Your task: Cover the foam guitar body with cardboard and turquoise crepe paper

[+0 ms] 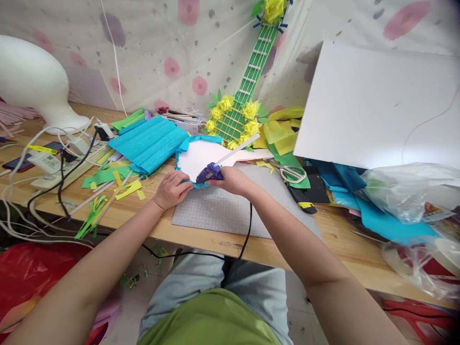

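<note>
A white guitar-shaped cutout (201, 155) lies on the grey cutting mat (208, 215), with blue crepe paper (203, 139) wrapped along part of its rim. My right hand (232, 180) is closed around a blue glue gun (209, 173), a long white glue stick (237, 149) jutting from its back. The gun's nozzle points left at the cutout's near edge. There my left hand (172, 190) pinches the blue crepe edging, its fingertips close to the nozzle. The fingers partly hide the paper at that spot.
Folded blue crepe paper (151, 143) and paper scraps (125, 189) lie left, beside a power strip (68, 163) with tangled cables. A green paper guitar (247, 91) with yellow flowers leans behind. Scissors (293, 175), a cutter (305, 206) and a white board (377, 105) are right.
</note>
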